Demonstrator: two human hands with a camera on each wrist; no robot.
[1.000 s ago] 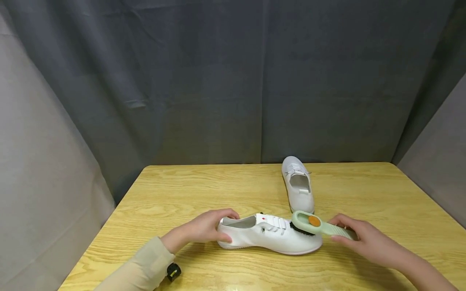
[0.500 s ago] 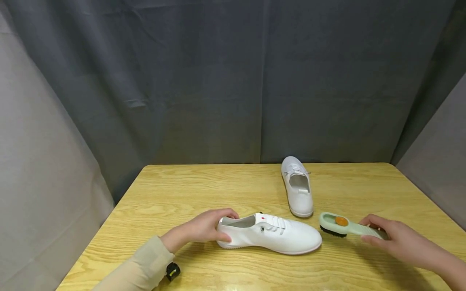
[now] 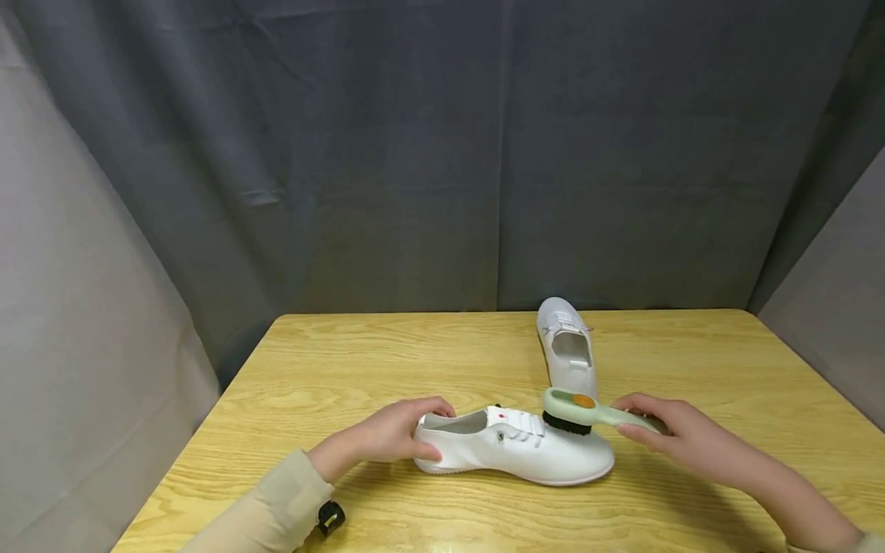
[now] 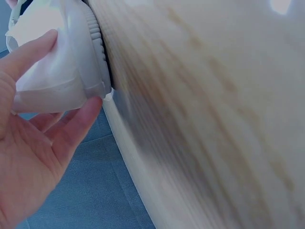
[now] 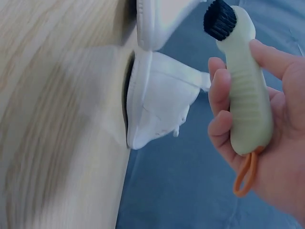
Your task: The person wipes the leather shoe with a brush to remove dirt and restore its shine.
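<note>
A white sneaker (image 3: 512, 449) lies sideways on the table, toe to the right. My left hand (image 3: 390, 432) grips its heel; in the left wrist view the thumb and fingers of that hand (image 4: 33, 152) wrap the back of the sneaker (image 4: 57, 62). In my right hand (image 3: 674, 430) is a pale green shoe brush (image 3: 611, 415) with an orange button and black bristles. Its head stands over the sneaker's toe, bristles facing down and overlapping the laces' end in the head view. The right wrist view shows my fingers curled round the brush handle (image 5: 250, 95), an orange loop at its end.
A second white sneaker (image 3: 570, 349) stands behind, toe pointing at the dark curtain (image 3: 387, 169). The wooden table (image 3: 332, 361) has its far edge at that curtain. A black band (image 3: 330, 517) shows beside my left cuff. Pale drapes (image 3: 76, 292) hang at the sides.
The brush moved right, off the toe, half a second ago, and has now come back left above the toe, with its head tilted differently. My left hand and both sneakers stay in place.
</note>
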